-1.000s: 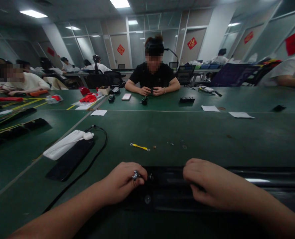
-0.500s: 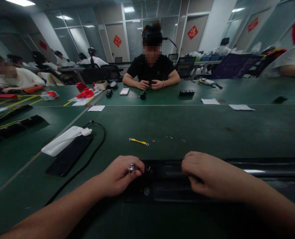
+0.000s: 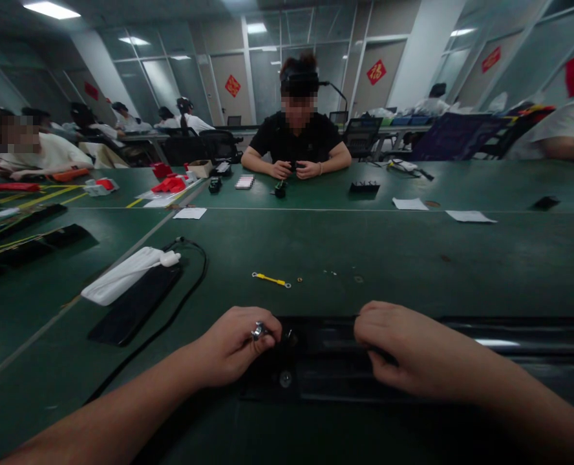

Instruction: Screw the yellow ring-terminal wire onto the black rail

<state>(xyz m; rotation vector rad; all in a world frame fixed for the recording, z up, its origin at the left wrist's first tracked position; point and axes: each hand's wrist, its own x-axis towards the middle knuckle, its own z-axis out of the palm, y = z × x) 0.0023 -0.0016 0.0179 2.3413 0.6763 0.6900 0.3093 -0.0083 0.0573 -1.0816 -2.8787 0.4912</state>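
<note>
A long glossy black panel (image 3: 328, 384) lies lengthwise before me, with a round metal fastener (image 3: 286, 379) near its left end and a second shiny metal part (image 3: 292, 336) just above that. My left hand (image 3: 245, 342) is closed at the panel's left end, its fingertips hidden from me. It wears a silver ring (image 3: 257, 331). Over the panel's middle, my right hand (image 3: 396, 345) is closed with fingers curled down around the far edge. Beyond the panel lies a short yellow wire with ring terminals (image 3: 271, 279), and beside it a small brass-coloured piece (image 3: 300, 279).
To the left are a white wrapped pouch (image 3: 125, 274), a dark flat slab (image 3: 136, 307) and a black cable (image 3: 190, 290). Across the green table (image 3: 413, 258) sits a person in black (image 3: 297, 139). Paper sheets (image 3: 410, 204) and red parts (image 3: 169, 184) lie farther back.
The whole view has shifted slightly downward in the picture. Both hands keep the same hold and place on the panel.
</note>
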